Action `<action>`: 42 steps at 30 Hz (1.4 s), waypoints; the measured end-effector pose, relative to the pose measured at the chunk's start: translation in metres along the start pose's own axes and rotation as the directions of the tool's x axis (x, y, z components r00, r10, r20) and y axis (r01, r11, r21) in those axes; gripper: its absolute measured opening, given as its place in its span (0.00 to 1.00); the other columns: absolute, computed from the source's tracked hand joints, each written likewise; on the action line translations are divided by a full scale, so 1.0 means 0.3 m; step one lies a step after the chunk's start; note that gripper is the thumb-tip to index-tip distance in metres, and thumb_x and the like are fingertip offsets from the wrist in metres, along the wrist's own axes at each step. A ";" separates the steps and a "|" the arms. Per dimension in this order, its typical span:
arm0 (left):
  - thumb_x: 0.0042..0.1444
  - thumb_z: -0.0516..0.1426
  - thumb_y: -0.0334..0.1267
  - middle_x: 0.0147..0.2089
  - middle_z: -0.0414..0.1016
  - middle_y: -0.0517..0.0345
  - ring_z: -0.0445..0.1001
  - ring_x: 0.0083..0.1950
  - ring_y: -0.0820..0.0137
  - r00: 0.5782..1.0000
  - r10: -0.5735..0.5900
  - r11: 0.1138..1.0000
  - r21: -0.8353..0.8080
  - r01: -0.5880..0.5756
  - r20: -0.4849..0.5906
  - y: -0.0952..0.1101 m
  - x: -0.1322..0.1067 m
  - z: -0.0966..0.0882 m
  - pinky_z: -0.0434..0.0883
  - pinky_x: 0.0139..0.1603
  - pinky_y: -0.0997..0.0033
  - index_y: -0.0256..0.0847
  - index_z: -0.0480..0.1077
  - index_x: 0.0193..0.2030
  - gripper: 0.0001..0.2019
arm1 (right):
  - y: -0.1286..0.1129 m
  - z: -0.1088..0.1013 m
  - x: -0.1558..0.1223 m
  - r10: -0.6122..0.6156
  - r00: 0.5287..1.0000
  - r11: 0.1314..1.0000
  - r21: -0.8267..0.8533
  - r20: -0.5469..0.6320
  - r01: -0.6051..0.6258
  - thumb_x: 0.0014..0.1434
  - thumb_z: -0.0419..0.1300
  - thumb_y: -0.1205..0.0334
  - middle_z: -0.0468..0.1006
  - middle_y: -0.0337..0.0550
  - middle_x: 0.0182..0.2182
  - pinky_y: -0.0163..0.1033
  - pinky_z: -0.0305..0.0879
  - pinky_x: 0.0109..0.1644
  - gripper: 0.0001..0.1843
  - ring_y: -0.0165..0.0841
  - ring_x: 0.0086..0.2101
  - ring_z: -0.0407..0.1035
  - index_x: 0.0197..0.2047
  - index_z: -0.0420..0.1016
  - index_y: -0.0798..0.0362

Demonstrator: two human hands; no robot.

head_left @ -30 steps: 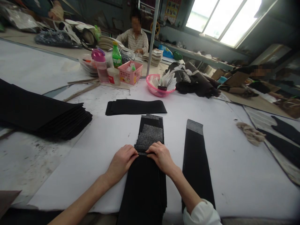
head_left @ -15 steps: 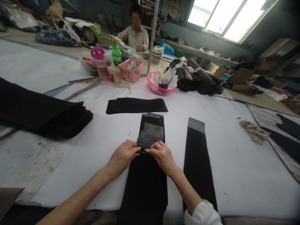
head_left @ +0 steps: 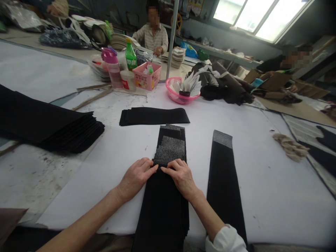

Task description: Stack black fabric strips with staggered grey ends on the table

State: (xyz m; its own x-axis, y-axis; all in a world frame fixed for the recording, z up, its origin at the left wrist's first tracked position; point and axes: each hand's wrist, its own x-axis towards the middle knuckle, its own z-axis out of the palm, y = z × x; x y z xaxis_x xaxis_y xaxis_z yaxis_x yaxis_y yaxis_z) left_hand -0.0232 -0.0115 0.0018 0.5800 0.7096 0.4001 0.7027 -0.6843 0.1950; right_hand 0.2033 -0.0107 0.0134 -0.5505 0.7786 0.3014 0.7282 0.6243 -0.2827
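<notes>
Thumbs and fingertips of my left hand (head_left: 138,176) and my right hand (head_left: 181,176) close on the upper end of a long black fabric strip (head_left: 161,210), a few centimetres apart. This strip lies on a stack of similar ones running toward me. Just beyond my fingers, a speckled grey patch (head_left: 172,148) shows on the strips beneath. Right of my right hand lies another black strip pile (head_left: 224,182) with grey ends (head_left: 222,138). A shorter black strip stack (head_left: 154,116) rests crosswise ahead of my hands.
A thick stack of black sheets (head_left: 47,122) lies left on the white-covered table (head_left: 273,196). Behind stand a pink basket (head_left: 181,99), a pink box (head_left: 151,78), a green bottle (head_left: 130,57) and a metal pole (head_left: 172,42). A crumpled beige cloth (head_left: 291,147) lies right. People sit across.
A thin grey line at the strip's end, under my fingertips before, no longer shows; the edge there now looks black. My hands have barely moved. The view has shifted slightly.
</notes>
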 end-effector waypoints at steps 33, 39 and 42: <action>0.60 0.53 0.27 0.50 0.72 0.51 0.68 0.54 0.64 0.984 0.175 0.972 0.154 -0.179 0.042 0.007 -0.006 -0.004 0.71 0.56 0.62 0.34 0.68 0.53 0.14 | -0.007 0.008 -0.004 -0.038 0.999 0.999 0.013 -0.028 0.038 0.68 0.52 0.64 0.72 0.43 0.39 0.42 0.58 0.45 0.13 0.34 0.41 0.63 0.51 0.74 0.46; 0.62 0.52 0.28 0.49 0.72 0.51 0.69 0.54 0.64 0.975 0.209 0.959 0.181 -0.218 0.072 0.007 -0.004 -0.010 0.72 0.54 0.62 0.37 0.66 0.56 0.16 | -0.005 -0.003 -0.013 -0.055 0.998 0.998 -0.015 0.008 0.055 0.68 0.52 0.64 0.71 0.43 0.36 0.42 0.59 0.45 0.12 0.34 0.40 0.62 0.50 0.74 0.49; 0.61 0.53 0.27 0.50 0.71 0.51 0.68 0.56 0.63 0.965 0.246 0.945 0.201 -0.260 0.092 0.015 0.005 -0.009 0.71 0.55 0.62 0.36 0.66 0.56 0.16 | -0.002 -0.014 -0.028 -0.060 0.998 0.998 -0.021 0.003 0.060 0.68 0.52 0.64 0.71 0.43 0.35 0.42 0.59 0.45 0.12 0.34 0.40 0.62 0.49 0.74 0.49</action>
State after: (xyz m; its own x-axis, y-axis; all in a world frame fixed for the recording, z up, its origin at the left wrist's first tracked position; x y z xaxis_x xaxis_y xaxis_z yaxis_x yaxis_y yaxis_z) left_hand -0.0203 -0.0138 0.0058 0.7704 0.5317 0.3519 0.5956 -0.7971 -0.0994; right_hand 0.2092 -0.0179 0.0150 -0.5942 0.7401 0.3150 0.7023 0.6683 -0.2452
